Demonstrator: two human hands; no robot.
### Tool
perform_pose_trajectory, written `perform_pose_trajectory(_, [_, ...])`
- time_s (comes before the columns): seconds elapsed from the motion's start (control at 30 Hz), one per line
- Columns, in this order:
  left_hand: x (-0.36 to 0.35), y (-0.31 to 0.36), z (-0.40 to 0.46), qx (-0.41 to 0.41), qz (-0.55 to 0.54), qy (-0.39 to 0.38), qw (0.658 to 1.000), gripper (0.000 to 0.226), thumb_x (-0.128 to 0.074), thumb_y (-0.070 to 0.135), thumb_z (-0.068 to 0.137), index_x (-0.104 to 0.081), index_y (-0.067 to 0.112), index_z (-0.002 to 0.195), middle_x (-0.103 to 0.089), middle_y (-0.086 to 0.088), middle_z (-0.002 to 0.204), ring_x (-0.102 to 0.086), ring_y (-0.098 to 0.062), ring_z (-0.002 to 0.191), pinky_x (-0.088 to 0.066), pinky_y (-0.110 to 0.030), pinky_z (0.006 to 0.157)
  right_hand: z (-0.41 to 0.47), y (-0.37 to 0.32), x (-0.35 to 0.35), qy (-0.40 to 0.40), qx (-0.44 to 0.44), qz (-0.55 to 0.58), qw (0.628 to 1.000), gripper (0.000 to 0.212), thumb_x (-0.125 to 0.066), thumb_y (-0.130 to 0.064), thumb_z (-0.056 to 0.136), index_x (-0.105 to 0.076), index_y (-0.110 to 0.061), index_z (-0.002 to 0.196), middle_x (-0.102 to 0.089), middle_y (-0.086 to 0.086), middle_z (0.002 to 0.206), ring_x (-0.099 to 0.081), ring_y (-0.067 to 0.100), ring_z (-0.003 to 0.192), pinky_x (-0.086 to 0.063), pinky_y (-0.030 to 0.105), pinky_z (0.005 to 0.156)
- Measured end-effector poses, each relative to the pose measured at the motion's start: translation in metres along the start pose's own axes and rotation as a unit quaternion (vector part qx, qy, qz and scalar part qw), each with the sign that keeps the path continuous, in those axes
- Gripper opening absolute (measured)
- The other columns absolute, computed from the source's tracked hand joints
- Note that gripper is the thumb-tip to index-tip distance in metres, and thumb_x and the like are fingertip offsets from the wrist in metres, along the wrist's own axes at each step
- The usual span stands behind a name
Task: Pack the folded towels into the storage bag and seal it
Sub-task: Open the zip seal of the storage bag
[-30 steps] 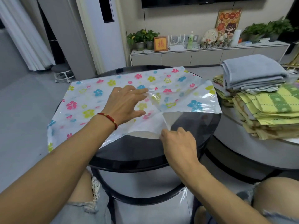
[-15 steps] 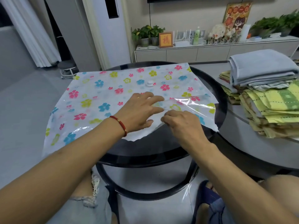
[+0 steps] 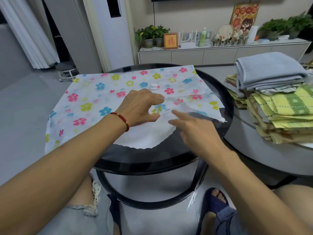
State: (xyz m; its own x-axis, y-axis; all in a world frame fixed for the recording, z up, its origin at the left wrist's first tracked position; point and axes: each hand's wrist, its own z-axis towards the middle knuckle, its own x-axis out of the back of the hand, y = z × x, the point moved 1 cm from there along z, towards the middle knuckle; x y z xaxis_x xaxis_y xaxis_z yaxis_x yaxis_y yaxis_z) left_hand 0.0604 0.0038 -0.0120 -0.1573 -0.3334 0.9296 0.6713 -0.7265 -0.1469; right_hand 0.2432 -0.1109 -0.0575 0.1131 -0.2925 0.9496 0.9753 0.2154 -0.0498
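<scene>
The flower-printed storage bag lies flat on the round black glass table, its white valve cap facing up. My left hand hovers over the bag's near right part, and its fingertips pinch the clear upper layer and lift it a little. My right hand is just beside it, with index and middle fingers stretched toward the bag's mouth and nothing held. The folded towels are stacked to the right: a grey-blue towel on top of yellow-green ones.
The towel stack stands on a second, lower round table at the right. Behind are a white cabinet with plants and ornaments, a tall white unit, and a small stool at the left. My knees and a slippered foot are below the table.
My left hand has risen from lying flat on the bag to pinching its upper layer. My right hand has left the bag's edge and now points its fingers at the opening.
</scene>
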Motion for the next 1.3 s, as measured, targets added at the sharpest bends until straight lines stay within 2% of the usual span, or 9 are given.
perform_pose_trajectory(0.2, [-0.001, 0.001, -0.002, 0.037, -0.027, 0.015, 0.999, 0.051, -0.068, 0.049, 0.084, -0.064, 0.026, 0.13, -0.061, 0.01, 0.136, -0.06, -0.019, 0.114, -0.057, -0.038, 0.081, 0.005, 0.015, -0.002, -0.026, -0.098, -0.065, 0.993, 0.017, -0.064, -0.01, 0.09, -0.069, -0.025, 0.095, -0.069, -0.006, 0.105, -0.067, 0.025, 0.089, -0.042, 0.032, 0.057])
perform_pose_trajectory(0.33, [0.005, -0.005, 0.01, 0.108, -0.09, 0.02, 0.99, 0.061, -0.073, 0.045, 0.081, -0.057, 0.025, 0.137, -0.054, 0.01, 0.143, -0.055, -0.022, 0.124, -0.054, -0.046, 0.093, -0.01, 0.014, -0.014, -0.087, -0.205, 0.061, 0.973, 0.026, -0.057, -0.009, 0.085, -0.074, -0.018, 0.103, -0.073, 0.015, 0.093, -0.072, 0.038, 0.085, -0.057, 0.041, 0.07])
perform_pose_trajectory(0.43, [0.011, -0.014, 0.017, 0.142, -0.132, 0.02, 0.981, 0.065, -0.075, 0.036, 0.079, -0.055, 0.026, 0.139, -0.048, 0.012, 0.148, -0.051, -0.02, 0.13, -0.051, -0.046, 0.1, -0.015, 0.023, -0.013, -0.123, -0.249, 0.142, 0.95, 0.031, -0.046, -0.017, 0.093, -0.065, -0.022, 0.117, -0.074, 0.01, 0.081, -0.075, 0.026, 0.061, -0.06, 0.04, 0.079])
perform_pose_trajectory(0.57, [0.017, -0.025, 0.02, 0.173, -0.156, 0.036, 0.972, 0.068, -0.076, 0.032, 0.077, -0.053, 0.025, 0.14, -0.048, 0.012, 0.148, -0.054, -0.021, 0.125, -0.052, -0.046, 0.099, -0.017, 0.022, -0.006, -0.153, -0.267, 0.241, 0.92, 0.053, -0.036, -0.025, 0.095, -0.034, -0.036, 0.147, -0.074, 0.0, 0.072, -0.07, 0.012, 0.044, -0.06, 0.037, 0.076])
perform_pose_trajectory(0.77, [0.018, -0.025, 0.018, 0.188, -0.211, 0.028, 0.959, 0.071, -0.077, 0.027, 0.078, -0.048, 0.033, 0.143, -0.037, 0.014, 0.155, -0.048, -0.02, 0.132, -0.05, -0.047, 0.102, -0.018, 0.016, 0.0, -0.143, -0.306, 0.312, 0.888, 0.062, -0.038, -0.024, 0.096, -0.018, -0.034, 0.153, -0.074, 0.008, 0.068, -0.071, 0.016, 0.046, -0.055, 0.033, 0.057])
perform_pose_trajectory(0.93, [0.016, -0.018, -0.008, 0.115, -0.237, -0.03, 0.964, 0.075, -0.072, 0.014, 0.082, -0.041, 0.04, 0.145, -0.036, 0.008, 0.157, -0.038, -0.017, 0.14, -0.039, -0.04, 0.113, -0.01, -0.016, -0.007, 0.01, -0.124, 0.088, 0.988, 0.044, -0.049, -0.046, 0.096, -0.046, -0.032, 0.138, -0.075, -0.003, 0.106, -0.068, 0.026, 0.08, -0.053, 0.038, 0.066])
perform_pose_trajectory(1.07, [0.011, -0.011, -0.034, 0.072, -0.245, -0.07, 0.964, 0.074, -0.068, 0.012, 0.083, -0.04, 0.04, 0.145, -0.033, 0.007, 0.158, -0.035, -0.016, 0.142, -0.036, -0.034, 0.113, 0.016, -0.073, -0.037, 0.01, 0.096, -0.027, 0.995, 0.037, -0.061, -0.035, 0.093, -0.062, -0.026, 0.129, -0.074, -0.005, 0.112, -0.054, 0.028, 0.104, -0.038, 0.04, 0.077])
perform_pose_trajectory(1.17, [0.006, -0.022, -0.069, 0.096, -0.151, -0.102, 0.979, 0.056, -0.066, 0.02, 0.086, -0.051, 0.041, 0.136, -0.025, 0.005, 0.162, -0.031, -0.021, 0.142, -0.034, -0.04, 0.114, 0.028, -0.084, -0.05, -0.025, 0.098, -0.045, 0.994, 0.034, -0.052, -0.012, 0.094, -0.064, -0.027, 0.122, -0.075, -0.007, 0.104, -0.05, 0.026, 0.107, -0.029, 0.038, 0.078])
perform_pose_trajectory(1.3, [-0.002, -0.044, -0.119, 0.161, -0.102, -0.106, 0.976, 0.039, -0.057, 0.034, 0.091, -0.057, 0.047, 0.129, -0.035, 0.006, 0.158, -0.045, -0.026, 0.131, -0.044, -0.043, 0.103, 0.026, -0.063, -0.05, -0.011, 0.05, -0.027, 0.998, 0.022, -0.053, -0.017, 0.097, -0.07, -0.029, 0.102, -0.07, -0.009, 0.092, -0.053, 0.023, 0.106, -0.032, 0.036, 0.084])
